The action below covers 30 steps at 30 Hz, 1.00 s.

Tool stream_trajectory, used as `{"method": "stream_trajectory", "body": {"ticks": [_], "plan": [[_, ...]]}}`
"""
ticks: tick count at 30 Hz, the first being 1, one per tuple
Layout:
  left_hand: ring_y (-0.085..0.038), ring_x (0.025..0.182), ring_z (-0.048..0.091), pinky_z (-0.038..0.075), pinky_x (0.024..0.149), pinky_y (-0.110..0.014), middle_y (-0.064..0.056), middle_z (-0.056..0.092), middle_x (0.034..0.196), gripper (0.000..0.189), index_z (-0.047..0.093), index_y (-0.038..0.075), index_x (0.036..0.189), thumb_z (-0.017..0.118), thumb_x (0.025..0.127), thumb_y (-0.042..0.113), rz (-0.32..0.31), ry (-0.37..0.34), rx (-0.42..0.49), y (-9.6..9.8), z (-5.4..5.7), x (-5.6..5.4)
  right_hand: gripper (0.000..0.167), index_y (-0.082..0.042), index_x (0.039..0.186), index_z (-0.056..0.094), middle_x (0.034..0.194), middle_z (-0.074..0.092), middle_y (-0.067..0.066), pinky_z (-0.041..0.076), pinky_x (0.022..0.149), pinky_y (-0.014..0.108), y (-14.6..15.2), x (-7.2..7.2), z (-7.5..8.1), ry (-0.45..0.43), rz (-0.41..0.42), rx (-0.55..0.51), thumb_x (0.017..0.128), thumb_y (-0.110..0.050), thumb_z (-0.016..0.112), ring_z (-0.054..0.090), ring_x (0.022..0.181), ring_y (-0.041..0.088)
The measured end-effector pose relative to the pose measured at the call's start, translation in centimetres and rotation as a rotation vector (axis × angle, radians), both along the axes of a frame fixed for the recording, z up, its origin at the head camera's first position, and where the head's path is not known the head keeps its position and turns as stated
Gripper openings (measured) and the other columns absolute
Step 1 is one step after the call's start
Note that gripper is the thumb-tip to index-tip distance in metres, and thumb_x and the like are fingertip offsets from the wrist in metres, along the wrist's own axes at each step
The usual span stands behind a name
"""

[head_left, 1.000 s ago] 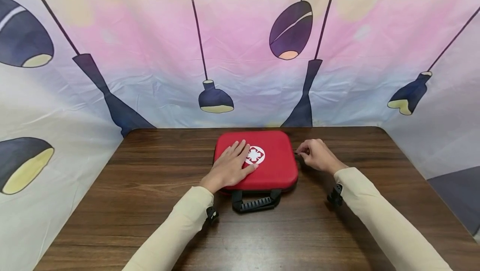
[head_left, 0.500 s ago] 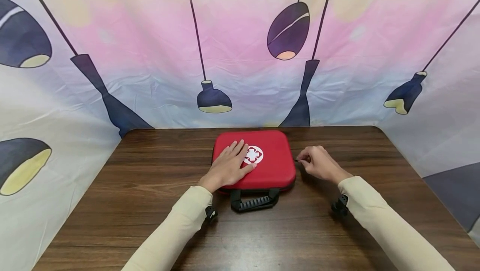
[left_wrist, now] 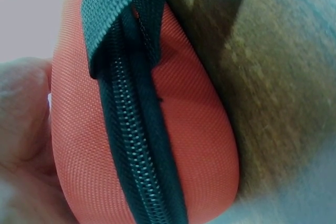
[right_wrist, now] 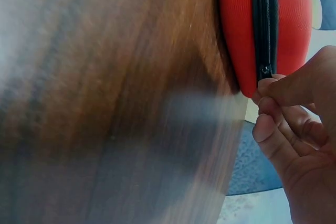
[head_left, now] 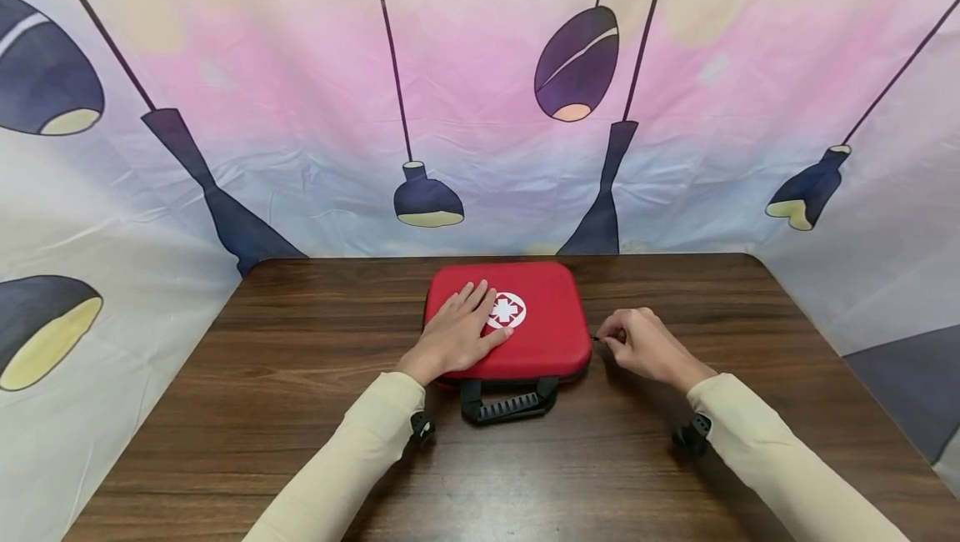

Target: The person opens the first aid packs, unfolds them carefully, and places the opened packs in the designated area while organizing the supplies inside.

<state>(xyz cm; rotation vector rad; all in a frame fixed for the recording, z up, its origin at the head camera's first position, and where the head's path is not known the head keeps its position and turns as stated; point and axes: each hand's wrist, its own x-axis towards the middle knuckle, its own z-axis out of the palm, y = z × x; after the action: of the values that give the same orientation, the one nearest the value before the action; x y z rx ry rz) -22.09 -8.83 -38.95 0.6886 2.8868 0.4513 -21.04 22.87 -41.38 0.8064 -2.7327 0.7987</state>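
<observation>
A red first-aid case (head_left: 543,342) with a white cross emblem lies on the table, its black handle (head_left: 510,406) toward me. Spread flat across the left of its lid is my left hand (head_left: 452,335), fingers straight. At the case's right side, my right hand (head_left: 648,346) pinches a small black zipper pull between thumb and forefinger. The right wrist view shows the zipper slider (right_wrist: 266,70) right by those fingertips; the pull itself is mostly hidden. In the left wrist view, the front zipper (left_wrist: 134,135) has its teeth meshed, with a handle strap (left_wrist: 113,17) crossing it.
The dark wood table (head_left: 315,442) extends around the case on all sides. Behind it hangs a cloth backdrop (head_left: 480,92) printed with lamps. Black wrist cameras sit on both sleeves.
My right hand has slid toward me along the case's right side, still pinching the zipper pull. My left hand stays on the lid, and the case keeps its place.
</observation>
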Motion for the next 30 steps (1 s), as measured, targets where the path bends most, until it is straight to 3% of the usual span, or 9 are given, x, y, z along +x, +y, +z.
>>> {"method": "stream_trajectory", "body": {"ticks": [10,20,30], "plan": [[-0.034,0.155,0.008,0.007,0.125,-0.047,-0.013,0.015,0.168,0.079,0.024,0.006,0.161,0.052,0.1,0.049,0.005,-0.001,-0.011,-0.1,0.0,-0.2,0.014,-0.005,0.086,0.077,0.077,0.068,-0.004,0.05,0.058,0.025,-0.5,1.6,0.2,-0.006,-0.014,0.01,0.082,0.006,0.07,0.056,0.065,0.003],[-0.034,0.155,0.008,0.007,0.125,-0.047,-0.013,0.015,0.168,0.079,0.024,0.006,0.161,0.052,0.1,0.049,0.0,-0.003,-0.004,0.0,-0.1,-0.1,0.013,-0.004,0.083,0.076,0.075,0.07,-0.003,0.052,0.058,0.025,-0.8,3.2,0.2,0.002,-0.036,-0.001,0.079,0.006,0.07,0.06,0.065,0.002],[-0.034,0.155,0.008,0.008,0.125,-0.047,-0.014,0.015,0.168,0.079,0.024,0.005,0.161,0.052,0.1,0.048,-0.004,-0.006,-0.005,0.0,0.0,-0.2,0.012,-0.004,0.083,0.076,0.075,0.071,-0.003,0.053,0.058,0.024,-1.2,4.3,0.0,-0.071,-0.047,-0.045,0.081,0.006,0.071,0.062,0.066,0.001]]}}
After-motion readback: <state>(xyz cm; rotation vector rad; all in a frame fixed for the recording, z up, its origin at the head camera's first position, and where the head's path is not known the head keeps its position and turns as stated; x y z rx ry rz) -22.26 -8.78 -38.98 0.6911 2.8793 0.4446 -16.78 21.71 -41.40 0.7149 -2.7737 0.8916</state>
